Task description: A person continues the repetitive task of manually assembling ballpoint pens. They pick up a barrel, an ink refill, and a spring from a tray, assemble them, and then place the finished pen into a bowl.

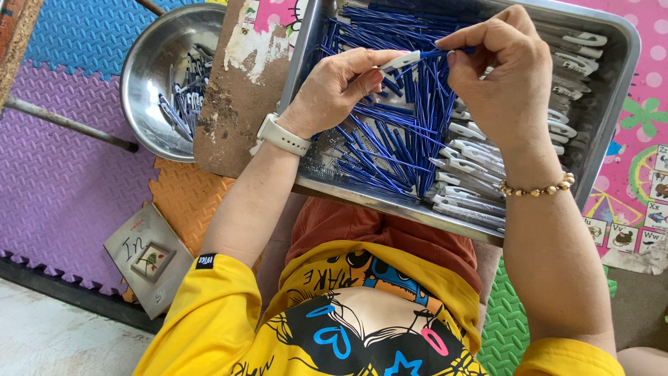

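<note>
My left hand (339, 85) pinches a white pen barrel (402, 60) over a metal tray (612, 104). My right hand (502, 69) grips a thin blue refill (440, 52) whose end meets the barrel's tip. Both hands hover above a heap of blue refills (390, 139) filling the tray's left and middle. White pen barrels with clips (466, 174) lie stacked along the tray's right side. A white watch sits on my left wrist, a bead bracelet on my right.
A round steel bowl (149, 66) at the upper left holds several assembled pens. A worn board (240, 90) lies between bowl and tray. A small grey booklet (148, 259) rests on coloured foam mats (62, 174). The tray rests on my lap.
</note>
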